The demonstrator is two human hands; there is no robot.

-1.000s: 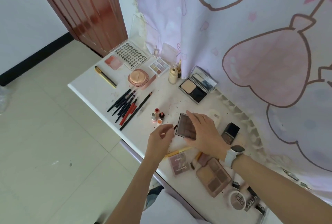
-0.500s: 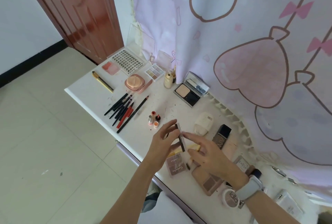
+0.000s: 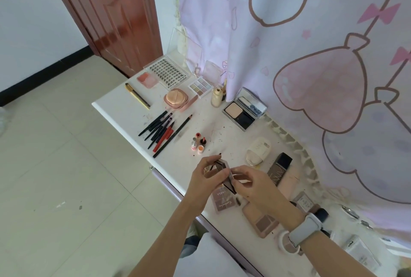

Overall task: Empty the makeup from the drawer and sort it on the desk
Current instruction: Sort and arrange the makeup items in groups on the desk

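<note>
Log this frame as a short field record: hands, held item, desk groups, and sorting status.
left hand: gripping the brown compact from its left side
right hand: gripping the same compact from the right
brown compact: lifted above the desk, tilted
pencils: grouped in a row, far left
small bottles: clustered upright mid-desk
palettes: lying near the front edge
status: sorting under way; drawer contents not visible

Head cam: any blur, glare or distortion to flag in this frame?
Head view: wide-angle bend shows in the door and desk edge; soft daylight glows through the curtain, shadows faint; sheen on the door; the watch and lower-right items are smeared; pencils stay sharp.
</note>
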